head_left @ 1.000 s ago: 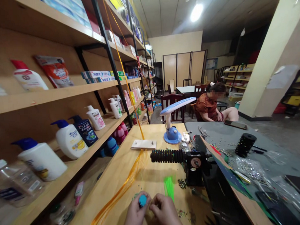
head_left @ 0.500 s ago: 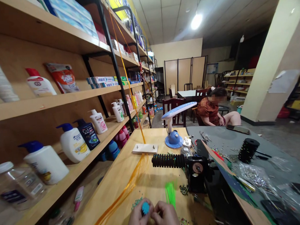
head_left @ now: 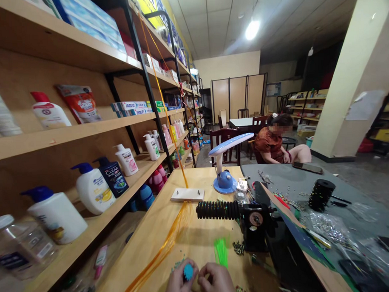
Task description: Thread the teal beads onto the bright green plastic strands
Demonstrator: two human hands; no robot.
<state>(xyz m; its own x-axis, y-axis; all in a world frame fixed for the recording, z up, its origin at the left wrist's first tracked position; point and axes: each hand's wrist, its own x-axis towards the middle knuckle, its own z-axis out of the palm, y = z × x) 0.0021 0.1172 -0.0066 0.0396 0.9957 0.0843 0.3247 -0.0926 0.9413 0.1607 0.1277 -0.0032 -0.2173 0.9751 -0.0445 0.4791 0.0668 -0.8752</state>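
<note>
At the bottom edge of the head view, my left hand (head_left: pixel 178 283) is closed on a small round turquoise-blue piece (head_left: pixel 188 272) with a bumpy edge. My right hand (head_left: pixel 217 281) is beside it, its fingertips pinched together; whatever is between them is too small to make out. A narrow gap separates the two hands. Small turquoise beads (head_left: pixel 177 264) lie scattered left of my left hand. Bright green strands (head_left: pixel 221 251) rest on the wood just beyond my right hand. Orange threads (head_left: pixel 163 249) run along the table to the left, passing under a white plate (head_left: pixel 187 195).
A black machine (head_left: pixel 255 225) with a ridged roller (head_left: pixel 217 210) stands on the right of the wooden table. Behind it is a blue lamp (head_left: pixel 225 181). Shelves of bottles (head_left: pixel 95 187) line the left. A seated person (head_left: pixel 271 143) is beyond the grey table (head_left: pixel 369 208).
The view has shifted slightly. My hands stay low in front, with the right fingertips a little farther from the left hand. The turquoise-blue piece remains in my left hand.
</note>
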